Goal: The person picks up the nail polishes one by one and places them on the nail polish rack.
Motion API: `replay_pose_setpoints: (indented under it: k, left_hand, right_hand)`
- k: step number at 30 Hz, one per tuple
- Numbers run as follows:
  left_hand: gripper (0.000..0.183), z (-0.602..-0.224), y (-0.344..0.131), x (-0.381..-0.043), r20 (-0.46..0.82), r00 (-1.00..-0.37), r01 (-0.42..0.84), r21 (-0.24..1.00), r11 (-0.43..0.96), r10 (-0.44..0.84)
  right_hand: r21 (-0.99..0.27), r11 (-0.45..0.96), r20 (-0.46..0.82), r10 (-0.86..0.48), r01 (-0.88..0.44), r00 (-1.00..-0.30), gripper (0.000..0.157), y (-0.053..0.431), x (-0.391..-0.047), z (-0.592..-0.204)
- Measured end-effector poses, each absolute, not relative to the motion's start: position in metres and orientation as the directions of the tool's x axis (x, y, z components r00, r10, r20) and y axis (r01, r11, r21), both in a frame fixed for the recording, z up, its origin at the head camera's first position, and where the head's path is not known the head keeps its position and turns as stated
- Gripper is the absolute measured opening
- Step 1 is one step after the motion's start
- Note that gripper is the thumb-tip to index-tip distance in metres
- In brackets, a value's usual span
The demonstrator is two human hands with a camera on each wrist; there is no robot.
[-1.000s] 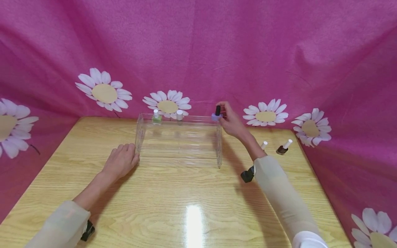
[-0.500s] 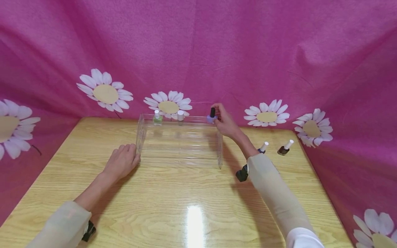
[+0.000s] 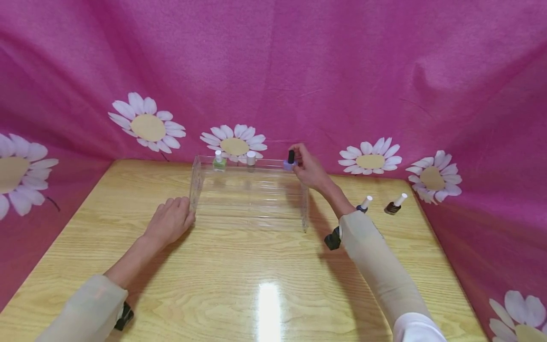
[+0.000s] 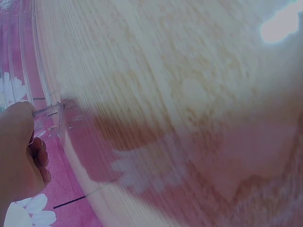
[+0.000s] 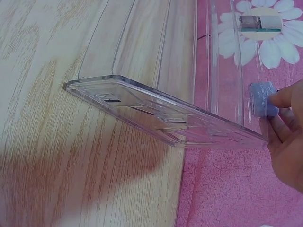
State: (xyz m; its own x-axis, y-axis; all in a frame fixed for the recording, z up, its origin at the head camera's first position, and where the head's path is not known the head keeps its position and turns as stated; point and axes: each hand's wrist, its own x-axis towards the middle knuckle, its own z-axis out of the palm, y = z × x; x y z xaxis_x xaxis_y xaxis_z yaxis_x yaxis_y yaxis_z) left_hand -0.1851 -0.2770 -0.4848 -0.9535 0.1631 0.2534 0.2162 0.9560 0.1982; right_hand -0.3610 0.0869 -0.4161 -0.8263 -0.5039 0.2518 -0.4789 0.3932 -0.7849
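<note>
A clear tiered rack (image 3: 195, 183) stands toward the back of the table. At its left side, my left hand (image 3: 170, 221) grips the front corner, with thumb and curled fingers about the clear edge (image 4: 47, 110) in the left wrist view. My right hand (image 3: 311, 168) pinches a lavender nail polish bottle (image 3: 289, 165) with a black cap at the right end of the top tier. The bottle (image 5: 262, 98) is upright; whether its base touches the tier is unclear. Farther left on that tier stand a green nail polish bottle (image 3: 219, 164) and a white-capped bottle (image 3: 250, 158).
Right of the rack, a dark nail polish bottle (image 3: 392, 208) and a blue one (image 3: 363, 207), both white-capped, stand on the wooden table (image 3: 222, 285); the right forearm partly covers the blue one. A pink flowered cloth (image 3: 299, 71) hangs close behind the rack.
My right hand has shifted a little left along the top tier with the lavender nail polish bottle, uncovering more of the blue bottle. The left hand keeps its grip on the rack.
</note>
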Motion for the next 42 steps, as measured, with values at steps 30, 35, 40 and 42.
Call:
replay_pose_setpoints:
  k: [30,35,40,42]
  left_hand:
    - [0.019,-0.4847,-0.2780,-0.1856,0.205,-0.968,0.192,0.237,0.952,0.145]
    - [0.020,-0.4857,-0.2782,-0.1858,0.211,-0.967,0.194,0.235,0.952,0.145]
    - [0.020,-0.4858,-0.2785,-0.1862,0.213,-0.966,0.197,0.235,0.952,0.148]
    - [0.020,-0.4859,-0.2785,-0.1862,0.215,-0.965,0.198,0.236,0.951,0.148]
  right_hand:
    - [-0.755,0.460,0.255,-0.450,-0.467,-0.856,0.043,0.0892,-0.3647,-0.4235]
    - [-0.764,0.454,0.253,-0.442,-0.458,-0.861,0.041,0.0885,-0.3634,-0.4215]
    - [-0.769,0.459,0.238,-0.440,-0.445,-0.866,0.040,0.0878,-0.3628,-0.4212]
    - [-0.767,0.465,0.232,-0.442,-0.443,-0.866,0.042,0.0879,-0.3620,-0.4209]
